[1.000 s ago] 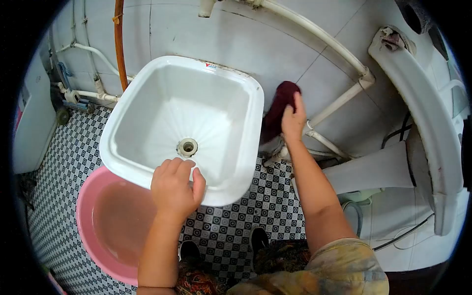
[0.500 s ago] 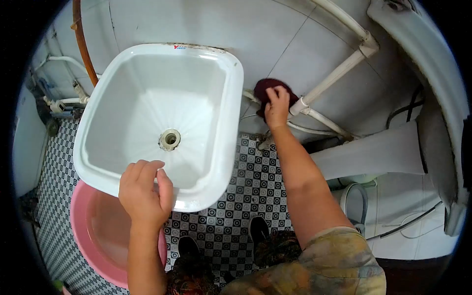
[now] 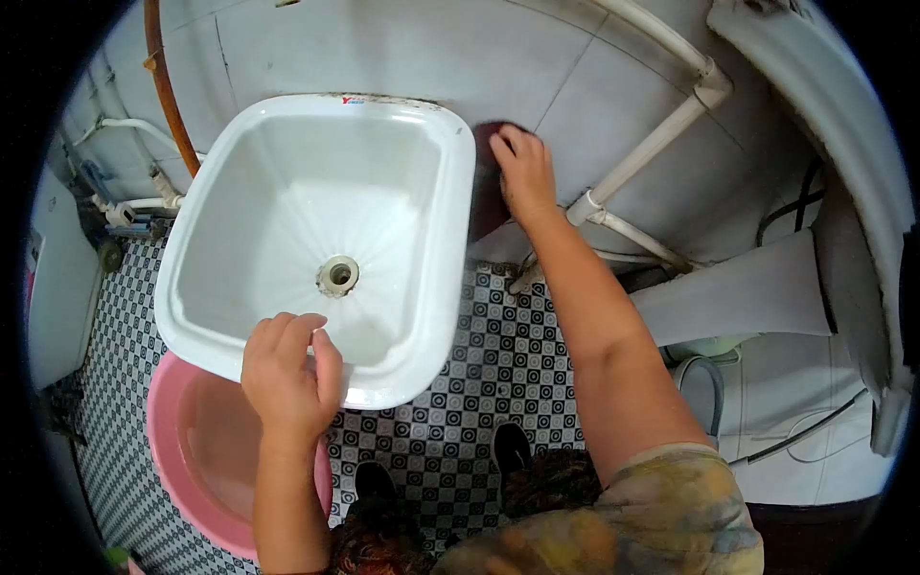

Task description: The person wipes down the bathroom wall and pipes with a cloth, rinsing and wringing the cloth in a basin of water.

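My left hand [image 3: 292, 374] is at the front rim of the white sink [image 3: 446, 316], its fingers curled and its thumb close to them. Out to the right, my right hand [image 3: 527, 172] presses a dark maroon cloth [image 3: 490, 196] against the tiled wall beside the sink's right side. The cloth hangs down behind the sink edge, which hides part of it. A round drain fitting [image 3: 337, 275] sits in the basin.
A pink tub [image 3: 168, 431] holding cloudy water stands on the patterned floor [image 3: 470, 369] under the sink's left front. White pipes [image 3: 652, 149] run along the wall at right, near a pedestal [image 3: 738, 297]. A brown pipe [image 3: 168, 86] rises at left.
My right hand has moved left and up along the wall with the cloth, which now hangs longer beside the sink. My left hand stays at the rim. The view has shifted slightly.
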Action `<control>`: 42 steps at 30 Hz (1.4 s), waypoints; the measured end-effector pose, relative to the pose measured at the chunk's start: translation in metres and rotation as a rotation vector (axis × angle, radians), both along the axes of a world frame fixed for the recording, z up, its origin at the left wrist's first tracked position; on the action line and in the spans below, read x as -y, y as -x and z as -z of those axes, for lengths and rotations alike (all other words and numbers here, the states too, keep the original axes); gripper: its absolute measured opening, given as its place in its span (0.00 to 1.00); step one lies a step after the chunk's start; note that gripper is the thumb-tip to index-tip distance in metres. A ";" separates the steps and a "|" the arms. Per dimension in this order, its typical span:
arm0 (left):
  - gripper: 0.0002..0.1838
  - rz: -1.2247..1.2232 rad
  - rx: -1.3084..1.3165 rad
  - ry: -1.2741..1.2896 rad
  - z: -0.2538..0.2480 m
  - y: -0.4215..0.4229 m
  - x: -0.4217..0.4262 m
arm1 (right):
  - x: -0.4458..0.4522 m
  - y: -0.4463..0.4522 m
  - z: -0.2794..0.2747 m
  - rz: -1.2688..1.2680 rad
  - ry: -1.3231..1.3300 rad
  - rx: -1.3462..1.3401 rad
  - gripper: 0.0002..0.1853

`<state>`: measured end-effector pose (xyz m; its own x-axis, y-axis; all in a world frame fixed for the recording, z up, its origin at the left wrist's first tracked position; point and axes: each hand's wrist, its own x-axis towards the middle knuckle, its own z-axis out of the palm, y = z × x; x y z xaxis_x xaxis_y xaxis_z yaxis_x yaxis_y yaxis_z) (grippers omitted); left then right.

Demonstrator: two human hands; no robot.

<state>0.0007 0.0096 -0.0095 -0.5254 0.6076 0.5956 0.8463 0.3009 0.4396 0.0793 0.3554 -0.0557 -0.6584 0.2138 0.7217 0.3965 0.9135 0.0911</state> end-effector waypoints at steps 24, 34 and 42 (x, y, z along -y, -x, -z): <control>0.05 0.020 -0.026 0.010 0.001 0.000 0.001 | 0.023 -0.106 0.050 0.153 0.681 -0.095 0.20; 0.06 0.000 0.006 0.036 0.000 -0.002 0.001 | -0.014 -0.234 -0.023 0.294 1.471 -1.160 0.14; 0.06 0.012 0.020 0.021 0.000 -0.002 0.000 | -0.072 -0.241 -0.029 0.720 1.257 -0.921 0.23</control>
